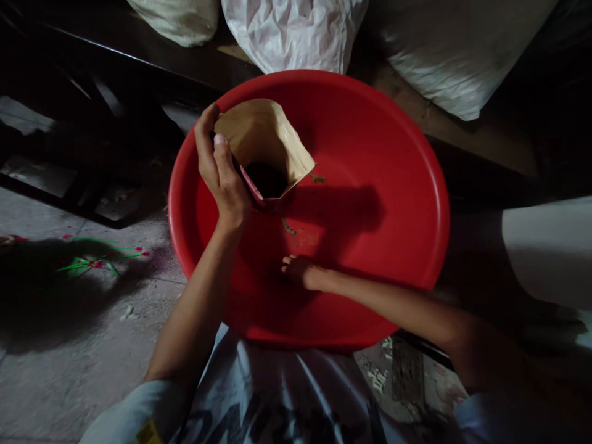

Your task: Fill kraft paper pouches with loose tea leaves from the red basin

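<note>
My left hand (224, 169) is wrapped round a paper bag (259, 126) with a tan inside and a pinkish outer side. The bag's mouth gapes upward, and its bottom is dark, so what it holds is hidden. It is held over the left part of a large red plastic basin (393, 148). Low inside the basin is my right hand (303, 271), its fingers curled and partly in shadow; whatever they hold, if anything, is hidden. Small greenish-brown scraps (289, 227) lie on the basin floor just beyond those fingers.
White woven sacks (296, 31) stand behind the basin, with another large sack (453, 55) at the back right. Green strands with red tips (90, 264) lie on the floor at left. A dark metal frame (69, 197) is at left, and a pale rounded object (550, 250) at right.
</note>
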Action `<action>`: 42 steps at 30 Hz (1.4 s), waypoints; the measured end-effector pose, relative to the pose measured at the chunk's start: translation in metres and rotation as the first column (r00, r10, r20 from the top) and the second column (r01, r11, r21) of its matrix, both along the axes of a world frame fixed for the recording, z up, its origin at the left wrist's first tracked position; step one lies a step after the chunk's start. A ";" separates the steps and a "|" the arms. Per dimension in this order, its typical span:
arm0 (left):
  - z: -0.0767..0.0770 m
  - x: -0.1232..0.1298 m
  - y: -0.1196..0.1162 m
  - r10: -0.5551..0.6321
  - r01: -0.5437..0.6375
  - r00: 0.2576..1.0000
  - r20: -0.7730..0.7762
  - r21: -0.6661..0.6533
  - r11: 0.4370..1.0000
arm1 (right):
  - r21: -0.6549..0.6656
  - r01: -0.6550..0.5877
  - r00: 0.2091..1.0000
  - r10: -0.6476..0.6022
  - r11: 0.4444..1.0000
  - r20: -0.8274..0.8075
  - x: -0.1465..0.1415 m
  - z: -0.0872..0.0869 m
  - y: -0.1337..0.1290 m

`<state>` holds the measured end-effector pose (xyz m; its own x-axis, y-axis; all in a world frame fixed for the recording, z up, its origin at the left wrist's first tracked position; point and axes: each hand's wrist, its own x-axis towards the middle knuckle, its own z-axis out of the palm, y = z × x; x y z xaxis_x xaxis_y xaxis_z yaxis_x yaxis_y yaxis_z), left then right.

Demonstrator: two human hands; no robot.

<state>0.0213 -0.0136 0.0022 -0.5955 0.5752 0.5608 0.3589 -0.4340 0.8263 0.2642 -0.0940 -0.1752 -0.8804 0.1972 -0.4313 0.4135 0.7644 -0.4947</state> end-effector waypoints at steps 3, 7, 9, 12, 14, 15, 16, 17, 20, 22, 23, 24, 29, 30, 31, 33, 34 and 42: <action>-0.003 -0.001 0.001 -0.013 0.013 1.000 0.000 0.031 0.999 | -0.100 -0.131 0.990 0.125 0.986 -0.062 0.007 0.001 0.000; -0.003 -0.001 0.001 -0.010 0.010 1.000 -0.005 0.032 0.999 | -0.339 -0.116 0.987 0.071 0.934 -0.142 0.020 -0.001 0.003; -0.001 0.001 0.000 -0.002 0.002 1.000 0.004 -0.003 1.000 | -0.387 -0.042 0.993 -0.003 0.921 -0.114 0.024 -0.002 0.006; 0.001 0.002 -0.001 0.000 0.001 0.999 0.033 -0.029 1.000 | -0.394 0.000 0.996 -0.037 0.919 -0.086 0.027 -0.004 0.010; 0.000 0.001 -0.001 -0.001 0.002 0.999 0.052 -0.026 1.000 | -0.394 0.002 0.997 -0.033 0.919 -0.071 0.026 -0.007 0.012; -0.001 0.000 -0.001 -0.003 0.005 0.998 0.059 -0.031 1.000 | -0.390 -0.003 0.998 -0.024 0.921 -0.065 0.024 -0.008 0.013; -0.003 -0.001 0.000 -0.011 0.013 0.998 0.065 -0.044 0.999 | -0.383 -0.013 0.998 -0.012 0.924 -0.061 0.023 -0.010 0.014; -0.004 -0.002 0.000 -0.023 0.028 0.997 0.072 -0.063 0.998 | -0.373 -0.025 0.998 0.003 0.928 -0.059 0.022 -0.011 0.014; -0.006 -0.004 0.000 -0.056 0.066 0.994 0.091 -0.112 0.991 | -0.328 -0.080 0.996 0.062 0.941 -0.066 0.019 -0.012 0.015; -0.005 -0.003 -0.001 -0.039 0.046 0.996 0.075 -0.089 0.995 | -0.293 -0.126 0.991 0.109 0.948 -0.076 0.019 -0.011 0.015; -0.004 -0.002 -0.001 -0.022 0.026 0.998 0.060 -0.064 0.998 | -0.275 -0.150 0.988 0.133 0.950 -0.079 0.019 -0.009 0.015; -0.004 -0.001 -0.001 -0.003 0.005 0.999 0.046 -0.039 0.999 | -0.257 -0.173 0.984 0.157 0.951 -0.082 0.019 -0.008 0.014; -0.003 0.001 -0.002 0.044 -0.044 0.999 0.020 0.022 0.999 | -0.181 -0.250 0.968 0.241 0.951 -0.069 0.020 -0.005 0.012; -0.004 0.000 -0.001 0.045 -0.045 0.999 0.016 0.026 0.999 | -0.171 -0.256 0.966 0.249 0.951 -0.064 0.019 -0.006 0.012; -0.005 0.000 -0.001 0.043 -0.043 0.999 0.014 0.024 0.999 | -0.162 -0.259 0.966 0.253 0.952 -0.058 0.019 -0.006 0.011; -0.006 -0.001 -0.001 0.036 -0.036 0.999 0.021 0.010 0.999 | -0.151 -0.254 0.967 0.250 0.955 -0.046 0.018 -0.008 0.009; -0.006 -0.002 0.000 0.029 -0.029 0.999 0.029 0.001 1.000 | -0.148 -0.248 0.969 0.244 0.957 -0.040 0.017 -0.008 0.008; -0.003 -0.001 -0.003 0.006 -0.005 0.999 0.037 -0.031 1.000 | -0.203 -0.064 0.998 0.060 0.977 -0.028 0.006 -0.006 0.009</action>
